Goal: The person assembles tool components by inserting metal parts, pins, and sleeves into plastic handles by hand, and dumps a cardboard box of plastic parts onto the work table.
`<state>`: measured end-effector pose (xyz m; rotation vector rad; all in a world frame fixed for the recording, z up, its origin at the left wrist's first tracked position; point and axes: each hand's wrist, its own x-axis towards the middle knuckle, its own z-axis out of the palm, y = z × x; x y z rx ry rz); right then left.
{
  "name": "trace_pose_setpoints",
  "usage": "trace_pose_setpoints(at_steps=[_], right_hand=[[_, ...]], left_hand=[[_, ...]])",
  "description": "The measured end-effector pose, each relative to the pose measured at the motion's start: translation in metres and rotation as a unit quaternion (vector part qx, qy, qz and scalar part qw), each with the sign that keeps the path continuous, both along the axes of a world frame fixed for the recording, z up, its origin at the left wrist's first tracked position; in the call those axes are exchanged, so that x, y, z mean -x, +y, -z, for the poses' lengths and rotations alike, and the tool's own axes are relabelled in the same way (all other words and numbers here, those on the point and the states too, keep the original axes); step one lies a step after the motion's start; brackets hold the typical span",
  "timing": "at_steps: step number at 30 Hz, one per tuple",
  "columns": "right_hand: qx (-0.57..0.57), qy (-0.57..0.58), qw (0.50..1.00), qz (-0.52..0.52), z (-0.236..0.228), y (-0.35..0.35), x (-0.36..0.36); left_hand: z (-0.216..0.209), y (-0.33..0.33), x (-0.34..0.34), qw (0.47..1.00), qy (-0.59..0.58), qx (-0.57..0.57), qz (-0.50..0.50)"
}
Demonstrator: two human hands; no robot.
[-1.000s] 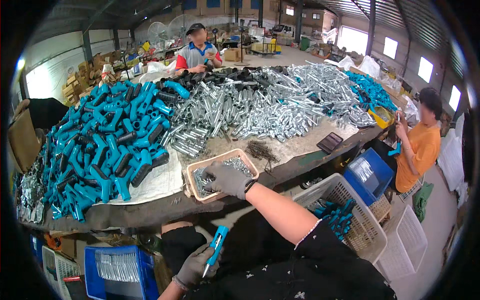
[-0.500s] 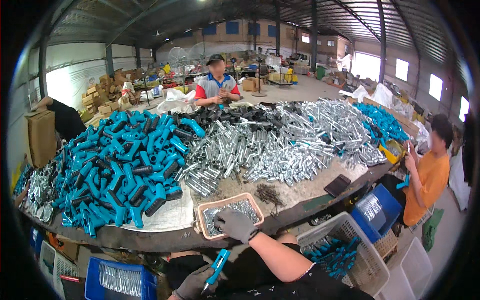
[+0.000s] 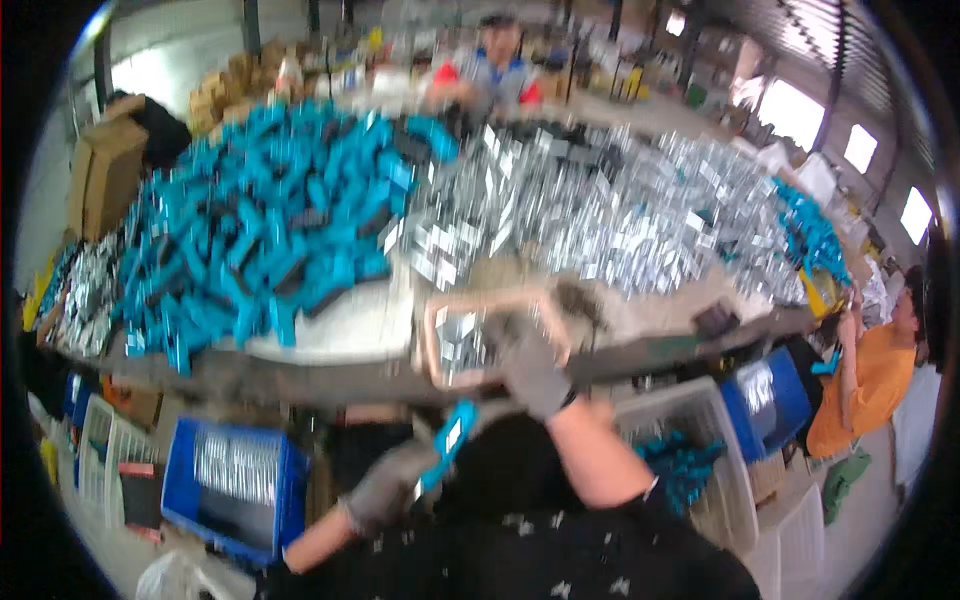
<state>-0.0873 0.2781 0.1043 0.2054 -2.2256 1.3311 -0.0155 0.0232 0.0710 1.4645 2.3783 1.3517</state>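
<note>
My gloved left hand [image 3: 392, 485] is closed around a teal tool handle [image 3: 452, 438], held tilted in front of my lap, below the table edge. A pale strip of metal shows along the handle. My right hand [image 3: 530, 368], also in a grey glove, reaches into the right side of a pink tray [image 3: 432, 340]. Small shiny metal parts [image 3: 462, 345] lie in that tray; blur hides their shape. The right fingertips are smeared by motion, so whether they pinch anything is unclear.
A big heap of teal handles [image 3: 250, 230] covers the table's left; silver metal tubes [image 3: 600, 200] are piled at centre and right. Blue crates [image 3: 285, 510] and a white basket [image 3: 735, 440] stand below. One co-worker [image 3: 500, 70] is opposite, another in orange [image 3: 865, 385] at right.
The view has tilted down and blurred, so the table sits higher in the picture. My right hand has shifted toward the tray's right side. The left still grips the teal handle.
</note>
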Motion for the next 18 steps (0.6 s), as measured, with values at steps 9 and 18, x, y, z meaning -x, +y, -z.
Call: trace_pose_setpoints(at_steps=[9,18], right_hand=[[-0.122,0.042,0.981,-0.148,0.007,-0.037,-0.092],[-0.37,0.209,0.901,-0.088,-0.016,-0.073,-0.115]], left_hand=[[-0.026,-0.003,-0.036,0.74,-0.632,-0.211,-0.096],[-0.01,-0.022,-0.057,0.863,-0.479,-0.125,-0.102]])
